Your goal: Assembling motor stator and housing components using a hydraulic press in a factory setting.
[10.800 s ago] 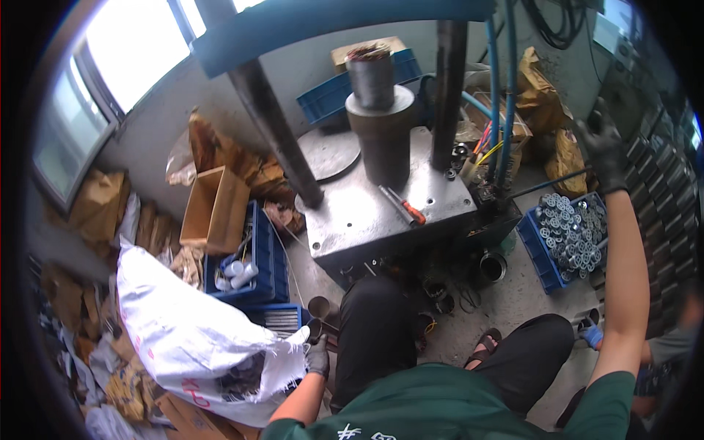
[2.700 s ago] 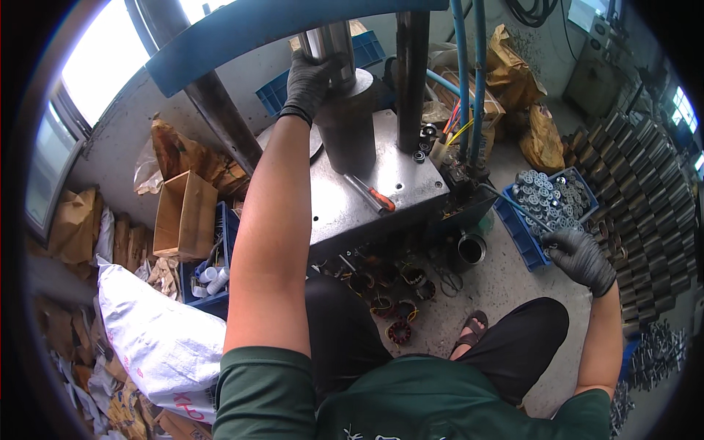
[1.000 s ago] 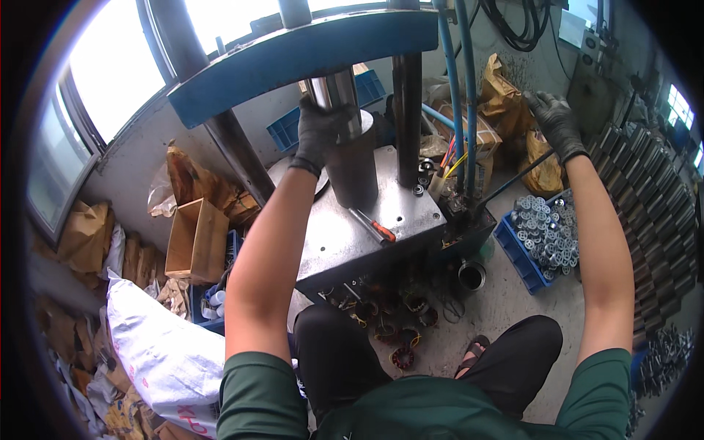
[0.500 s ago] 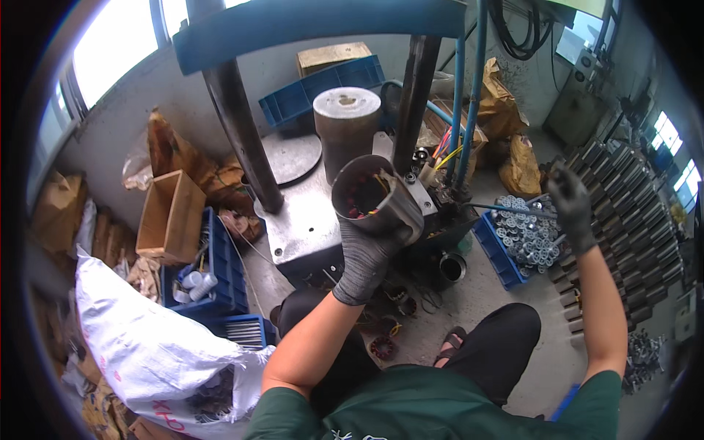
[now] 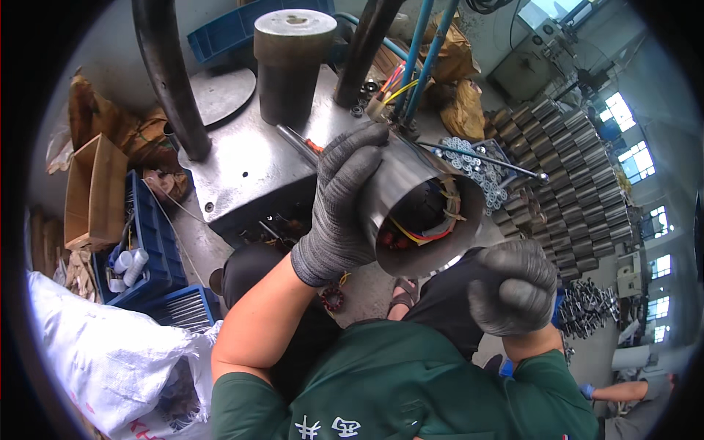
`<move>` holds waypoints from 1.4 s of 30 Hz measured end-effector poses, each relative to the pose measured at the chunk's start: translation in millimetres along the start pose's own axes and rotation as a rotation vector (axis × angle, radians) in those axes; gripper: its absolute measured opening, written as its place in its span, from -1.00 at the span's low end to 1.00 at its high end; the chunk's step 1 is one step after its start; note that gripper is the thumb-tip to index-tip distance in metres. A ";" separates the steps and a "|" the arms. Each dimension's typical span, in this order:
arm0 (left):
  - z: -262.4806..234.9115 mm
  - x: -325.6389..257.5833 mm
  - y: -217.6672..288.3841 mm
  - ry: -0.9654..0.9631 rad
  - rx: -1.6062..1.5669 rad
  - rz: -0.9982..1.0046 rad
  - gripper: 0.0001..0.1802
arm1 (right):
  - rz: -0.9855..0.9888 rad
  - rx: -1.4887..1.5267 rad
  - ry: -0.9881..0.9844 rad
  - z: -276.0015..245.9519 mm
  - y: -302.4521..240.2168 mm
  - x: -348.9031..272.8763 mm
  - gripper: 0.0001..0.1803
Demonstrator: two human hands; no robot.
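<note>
A shiny steel motor housing [image 5: 381, 198], tilted with its open end toward the lower right, rests in my grey-gloved left hand [image 5: 341, 202]. Inside it show a stator's windings and red, yellow and blue wires [image 5: 422, 235]. My right hand [image 5: 517, 286], gloved too and slightly blurred, is curled closed just right of the housing's rim, apart from it; nothing shows in its fingers. Behind the housing stands a press with a bare metal bed [image 5: 257, 169] and a thick steel cylinder [image 5: 293, 73]. A metal rod [image 5: 297, 143] lies beside my left fingers.
A long lever with a knob [image 5: 541, 177] sticks out to the right. Beyond it are a blue bin of small round metal parts [image 5: 477, 161] and stacked steel tubes [image 5: 565, 183]. Left are blue crates [image 5: 158, 242], a wooden box [image 5: 103, 191] and a white sack [image 5: 110, 359].
My left hand has brought the housing nearer and turned its open end to the lower right. My right hand has come from the lever to beside the housing. The view has shifted.
</note>
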State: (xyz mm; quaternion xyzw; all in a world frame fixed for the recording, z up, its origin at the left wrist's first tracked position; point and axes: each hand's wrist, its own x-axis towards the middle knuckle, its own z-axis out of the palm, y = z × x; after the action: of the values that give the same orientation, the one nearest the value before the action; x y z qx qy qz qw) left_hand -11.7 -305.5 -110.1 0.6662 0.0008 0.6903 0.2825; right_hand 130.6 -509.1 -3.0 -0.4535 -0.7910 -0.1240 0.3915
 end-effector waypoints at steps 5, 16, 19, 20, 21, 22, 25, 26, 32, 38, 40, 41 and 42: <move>-1.8 -4.6 -4.0 0.009 0.033 0.149 -0.10 | -0.058 0.165 -0.139 17.6 -1.2 11.0 -0.71; 1.3 -8.8 -1.4 -0.032 0.057 0.134 -0.08 | 0.285 0.486 -0.495 9.2 4.9 8.0 -0.60; 2.3 -12.7 -2.9 -0.054 0.020 0.085 -0.06 | 0.296 0.478 -0.492 15.6 6.9 8.7 -0.63; 3.4 -12.1 -1.2 -0.052 0.008 0.065 -0.04 | 0.279 0.424 -0.491 18.3 7.8 7.6 -0.65; 4.4 -11.4 0.4 -0.050 -0.003 0.047 -0.03 | 0.279 0.426 -0.489 22.1 9.4 6.0 -0.65; 5.9 -11.6 0.7 -0.053 -0.002 0.047 -0.03 | 0.168 0.375 -0.414 26.8 11.7 3.1 -0.67; 10.4 -15.8 0.2 -0.047 -0.078 -0.002 0.05 | 0.079 0.334 -0.340 29.8 13.9 -3.5 -0.67; 11.3 -18.8 0.5 -0.058 -0.106 -0.057 0.11 | 0.100 0.347 -0.342 29.7 13.8 -4.6 -0.66; 12.8 -28.0 -0.3 -0.104 -0.132 -0.231 0.21 | 0.310 0.452 -0.428 26.6 8.0 3.0 -0.69; 11.3 -28.8 3.9 -0.202 -0.190 -0.455 0.27 | 0.252 0.656 -0.231 25.1 14.0 -14.9 -0.54; 14.7 -28.3 6.2 -0.249 -0.163 -0.601 0.29 | 0.217 0.549 -0.143 29.2 21.7 -22.1 -0.47; 19.1 -30.4 5.3 -0.161 -0.243 -0.653 0.31 | 0.183 0.441 -0.056 31.8 26.0 -24.3 -0.39; 18.6 -29.8 4.5 -0.072 -0.315 -0.703 0.33 | 0.147 0.341 0.034 36.4 31.1 -25.3 -0.32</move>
State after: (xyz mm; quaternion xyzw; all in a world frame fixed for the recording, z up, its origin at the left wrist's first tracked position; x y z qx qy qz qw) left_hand 2.2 -327.9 -133.8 0.5976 0.1131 0.5191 0.6005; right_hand 144.6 -487.4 -50.5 -0.4350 -0.7585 0.0332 0.4840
